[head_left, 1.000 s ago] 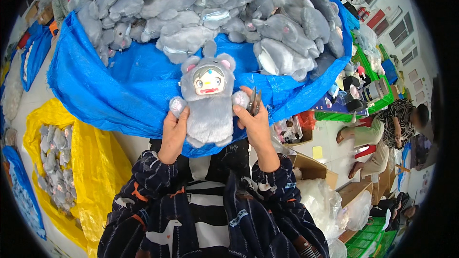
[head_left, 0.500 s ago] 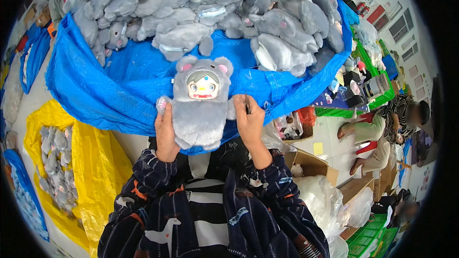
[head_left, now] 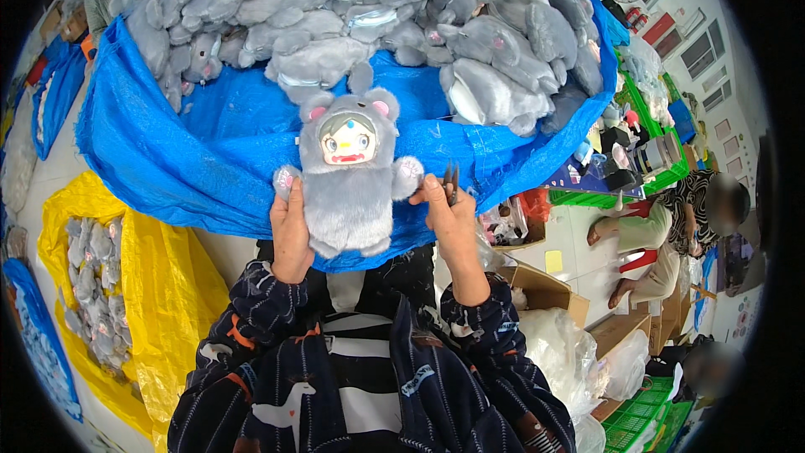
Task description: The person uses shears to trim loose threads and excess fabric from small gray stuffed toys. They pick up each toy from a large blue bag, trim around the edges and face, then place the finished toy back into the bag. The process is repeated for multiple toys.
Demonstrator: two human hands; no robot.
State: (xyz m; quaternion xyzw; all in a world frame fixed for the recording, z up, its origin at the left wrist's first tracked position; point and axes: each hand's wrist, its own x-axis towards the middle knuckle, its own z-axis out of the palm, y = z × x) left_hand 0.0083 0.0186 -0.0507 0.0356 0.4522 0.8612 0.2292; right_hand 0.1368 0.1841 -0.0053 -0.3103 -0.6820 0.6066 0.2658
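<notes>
A grey plush doll (head_left: 348, 201) with bear ears, pink inner ears and a painted plastic face is upright in front of me, facing up at me. My left hand (head_left: 292, 235) is closed around its lower left side, the thumb just below a paw with pink pads. Beside the doll's other paw (head_left: 408, 176), my right hand (head_left: 451, 222) grips small dark snips (head_left: 454, 183), their two pointed blades sticking up past the fingers. The right thumb and a finger are close to that paw; whether they touch it or pinch a thread, I cannot make out.
A big blue sack (head_left: 226, 193) piled with grey plush skins (head_left: 319, 59) lies ahead. At the left stands a yellow sack (head_left: 184, 310) with more grey plush pieces. Cardboard boxes (head_left: 549, 294), plastic bags and green crates (head_left: 641, 419) line the right, where a person sits.
My right hand has come off the doll's paw and moved slightly right and down, the snips' blades now showing. The doll has shifted slightly up and left in my left hand.
</notes>
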